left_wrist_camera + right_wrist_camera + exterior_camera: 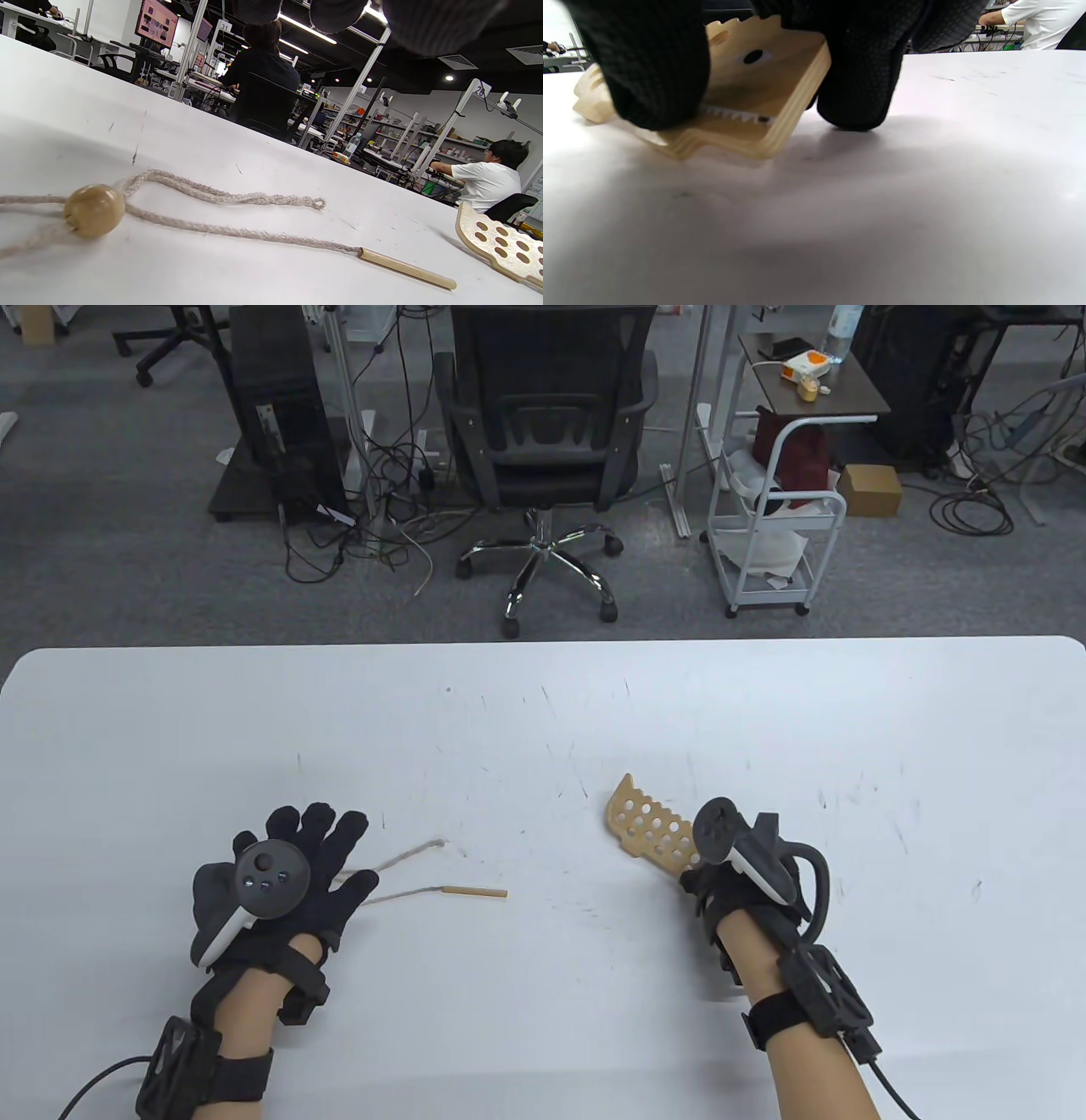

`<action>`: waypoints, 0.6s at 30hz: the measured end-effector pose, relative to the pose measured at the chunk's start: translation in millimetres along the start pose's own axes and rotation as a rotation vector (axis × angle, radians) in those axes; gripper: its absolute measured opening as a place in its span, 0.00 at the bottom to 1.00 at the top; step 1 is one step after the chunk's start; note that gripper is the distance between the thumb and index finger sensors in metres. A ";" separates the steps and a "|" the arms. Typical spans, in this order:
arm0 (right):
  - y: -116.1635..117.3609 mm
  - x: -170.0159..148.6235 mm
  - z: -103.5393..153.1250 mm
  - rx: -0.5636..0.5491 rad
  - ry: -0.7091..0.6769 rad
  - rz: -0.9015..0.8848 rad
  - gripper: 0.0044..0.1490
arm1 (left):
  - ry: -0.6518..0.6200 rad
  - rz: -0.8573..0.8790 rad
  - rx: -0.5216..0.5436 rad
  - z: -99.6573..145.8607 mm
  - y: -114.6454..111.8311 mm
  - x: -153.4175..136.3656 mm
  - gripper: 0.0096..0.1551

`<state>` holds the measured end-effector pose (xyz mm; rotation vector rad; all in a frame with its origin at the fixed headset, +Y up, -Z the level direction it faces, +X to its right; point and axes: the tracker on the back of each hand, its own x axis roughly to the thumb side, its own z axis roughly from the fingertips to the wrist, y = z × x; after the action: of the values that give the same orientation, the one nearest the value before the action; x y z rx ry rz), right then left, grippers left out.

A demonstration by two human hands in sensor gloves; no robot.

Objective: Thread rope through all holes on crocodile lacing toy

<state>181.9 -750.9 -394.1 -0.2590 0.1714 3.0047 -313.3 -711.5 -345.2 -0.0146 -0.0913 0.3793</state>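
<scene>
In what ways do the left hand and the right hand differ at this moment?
The left hand lies spread, fingers straight, over the rope without gripping it; the right hand grips the crocodile toy. The left hand is palm-down and flat; the right hand's fingers curl round the toy's edge, which is tilted off the table. Both wear black gloves with trackers.

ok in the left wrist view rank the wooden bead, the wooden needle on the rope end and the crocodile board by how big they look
1. Crocodile board, though cut off by the frame edge.
2. Wooden needle, long but thin.
3. Wooden bead; it sits nearest the camera, so it looks enlarged.
</scene>
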 end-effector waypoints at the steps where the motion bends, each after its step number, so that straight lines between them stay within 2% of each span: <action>1: -0.9 -1.2 0.8 0.003 -0.005 -0.017 0.54 | 0.000 0.000 -0.001 0.0 0.0 0.1 0.44; 10: -3.5 -6.3 6.8 0.016 -0.032 -0.085 0.39 | 0.004 0.010 -0.005 0.3 -0.6 0.1 0.43; 13: -3.9 -10.8 6.6 0.039 -0.026 -0.158 0.34 | 0.008 0.014 -0.009 0.4 -0.9 0.0 0.43; 15: -2.2 -16.0 6.1 0.083 -0.011 -0.277 0.32 | 0.011 0.024 -0.014 0.1 -1.6 -0.6 0.43; 18: -3.1 -19.8 8.1 0.079 -0.022 -0.347 0.31 | 0.015 0.026 -0.016 0.1 -1.7 -0.9 0.43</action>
<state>200.3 -749.0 -383.0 -0.2216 0.2171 2.6491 -313.5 -713.4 -345.2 -0.0349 -0.0794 0.4041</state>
